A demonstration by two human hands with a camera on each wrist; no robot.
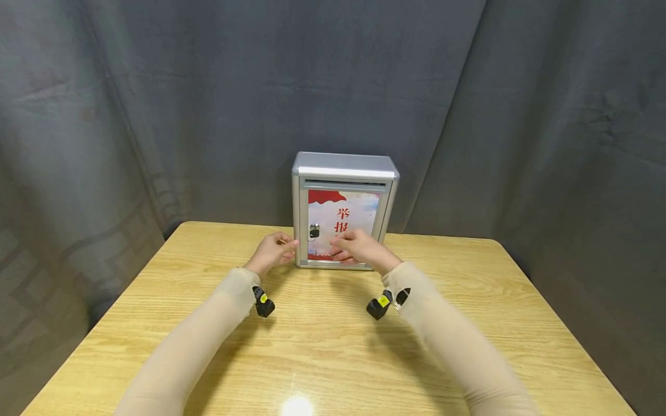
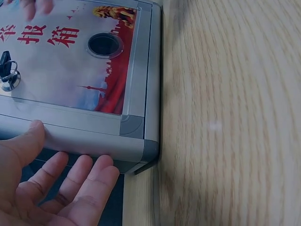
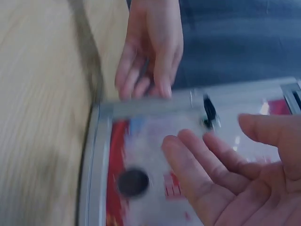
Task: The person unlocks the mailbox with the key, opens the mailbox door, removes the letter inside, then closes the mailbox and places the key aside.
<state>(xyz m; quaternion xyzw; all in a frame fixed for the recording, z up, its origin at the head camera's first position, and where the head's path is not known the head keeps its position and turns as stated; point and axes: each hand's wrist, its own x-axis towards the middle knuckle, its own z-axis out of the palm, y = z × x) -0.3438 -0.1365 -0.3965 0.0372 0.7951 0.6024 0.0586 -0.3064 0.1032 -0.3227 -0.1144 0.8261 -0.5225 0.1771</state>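
Observation:
A silver metal box (image 1: pixel 346 164) stands upright on the table, its front panel printed in red with Chinese characters. My left hand (image 1: pixel 273 251) is at its lower left edge, the thumb by the front frame and the loosely bent fingers along the side. A key (image 2: pixel 5 66) sits in the round lock (image 2: pixel 11 81) on the panel's left side. My right hand (image 1: pixel 359 248) hovers before the panel with relaxed, spread fingers (image 3: pixel 188 160) and nothing in them, partly covering the characters. A dark round window (image 2: pixel 104 44) shows lower on the panel.
The wooden table (image 1: pixel 322 346) extends toward me and to both sides of the box. A grey curtain (image 1: pixel 291 81) hangs close behind it. A narrow slot (image 1: pixel 343 185) runs across the top of the box's front. Small black cameras (image 1: pixel 378 305) are strapped to both wrists.

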